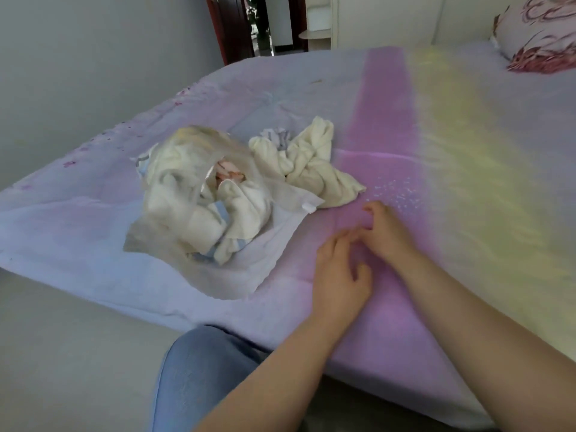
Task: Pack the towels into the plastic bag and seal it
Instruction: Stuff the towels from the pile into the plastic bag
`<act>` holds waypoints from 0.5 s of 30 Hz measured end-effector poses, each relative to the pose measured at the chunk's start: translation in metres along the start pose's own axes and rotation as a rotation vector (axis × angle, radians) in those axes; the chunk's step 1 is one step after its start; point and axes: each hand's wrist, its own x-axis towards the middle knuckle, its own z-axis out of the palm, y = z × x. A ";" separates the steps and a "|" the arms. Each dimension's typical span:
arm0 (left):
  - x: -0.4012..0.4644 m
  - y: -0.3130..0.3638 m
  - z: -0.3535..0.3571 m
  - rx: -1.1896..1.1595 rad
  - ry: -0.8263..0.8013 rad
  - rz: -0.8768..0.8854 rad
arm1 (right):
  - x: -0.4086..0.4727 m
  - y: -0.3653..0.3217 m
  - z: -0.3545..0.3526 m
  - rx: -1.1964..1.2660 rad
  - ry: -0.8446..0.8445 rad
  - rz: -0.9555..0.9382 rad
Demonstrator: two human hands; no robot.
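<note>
Left hand (339, 272) and right hand (386, 229) rest side by side on the bed (452, 182), fingers loosely curled, holding nothing. Plastic bag (187, 188) lies open nearby, partly filled with cream towels; loose towels (311, 163) lie just beside it.

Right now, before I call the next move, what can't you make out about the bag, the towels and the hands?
- Plastic bag, head view: the film is cloudy, so the towel count inside is unclear; its mouth and seal strip cannot be traced.
- Small grey cloth: half buried behind the loose cream towels; type unclear.
- Left hand and right hand: fingertips overlap and blur; anything pinched cannot be told.
</note>
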 end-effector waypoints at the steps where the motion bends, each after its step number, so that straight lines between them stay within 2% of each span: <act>1: 0.022 0.013 0.010 -0.015 0.033 0.057 | 0.007 0.000 -0.003 0.050 -0.002 -0.003; 4: 0.109 0.046 0.037 -0.095 0.168 0.068 | 0.020 0.004 -0.010 0.194 0.097 0.006; 6: 0.179 0.050 0.045 0.057 0.176 -0.080 | 0.023 0.012 -0.006 0.086 0.132 0.002; 8: 0.241 0.033 0.034 0.345 0.087 -0.316 | 0.024 0.021 0.003 -0.040 0.154 -0.052; 10: 0.291 0.006 0.011 0.671 0.005 -0.452 | 0.026 0.027 0.008 -0.024 0.188 -0.075; 12: 0.326 -0.021 -0.011 0.943 -0.092 -0.495 | 0.032 0.031 0.013 0.022 0.232 -0.062; 15: 0.356 -0.057 -0.029 1.112 -0.298 -0.534 | 0.043 0.036 0.019 0.013 0.216 -0.036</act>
